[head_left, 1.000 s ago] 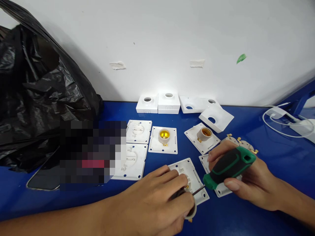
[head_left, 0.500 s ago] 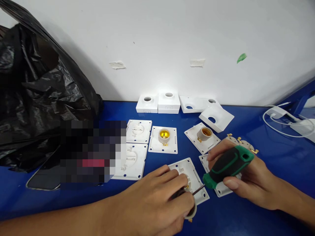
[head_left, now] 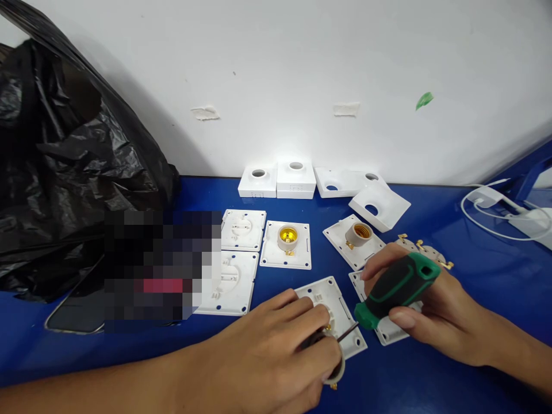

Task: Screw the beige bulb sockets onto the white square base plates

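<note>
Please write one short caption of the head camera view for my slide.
Left hand grips a lamp socket; right hand holds a green-black screwdriver, among white plates on a blue table.

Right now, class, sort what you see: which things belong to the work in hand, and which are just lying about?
Part of the work:
green-and-black screwdriver, in the right hand
lamp socket, in the left hand
white base plates
white covers, probably

Apparently just lying about:
black plastic bag
white cable
green scrap

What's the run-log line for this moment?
left hand: holding socket | right hand: gripping screwdriver | screwdriver tip: hidden by left fingers | white plate: partly covered by left hand
</note>
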